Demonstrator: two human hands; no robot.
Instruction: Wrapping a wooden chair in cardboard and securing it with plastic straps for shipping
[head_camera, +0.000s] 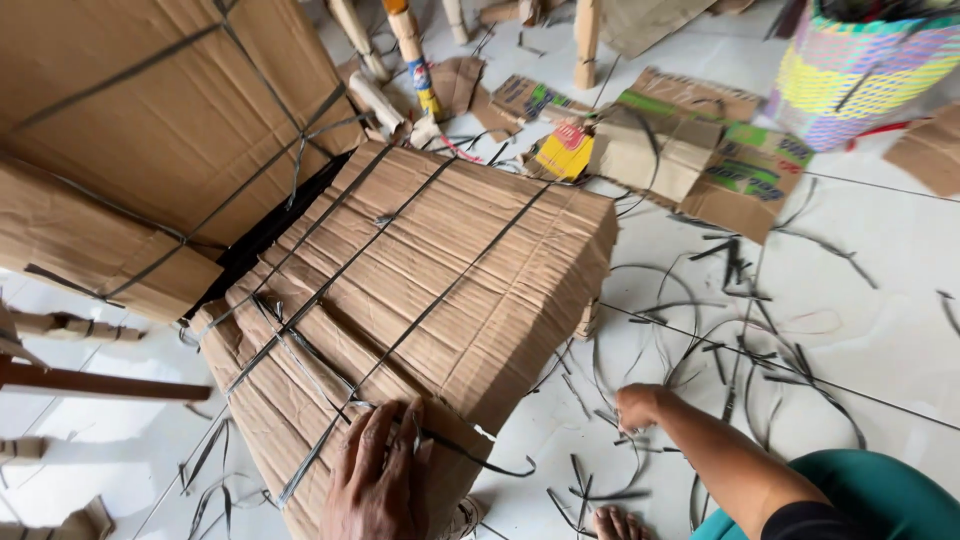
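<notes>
A large bundle wrapped in brown cardboard (440, 270) stands on the white tiled floor, bound with several dark plastic straps (420, 315). My left hand (378, 480) rests flat on the bundle's near lower corner, fingers spread over the straps. My right hand (636, 406) reaches down to the floor to the right of the bundle, fingers curled among loose cut strap pieces (720, 350); whether it grips one I cannot tell. My bare toes (615, 522) show at the bottom edge.
A second, bigger strapped cardboard bundle (150, 130) leans at the upper left. Flattened printed cartons (700, 150) lie behind, with a woven multicoloured basket (860, 70) at the top right. Wooden furniture legs (410, 50) stand at the back and a wooden rail (90, 382) at the left.
</notes>
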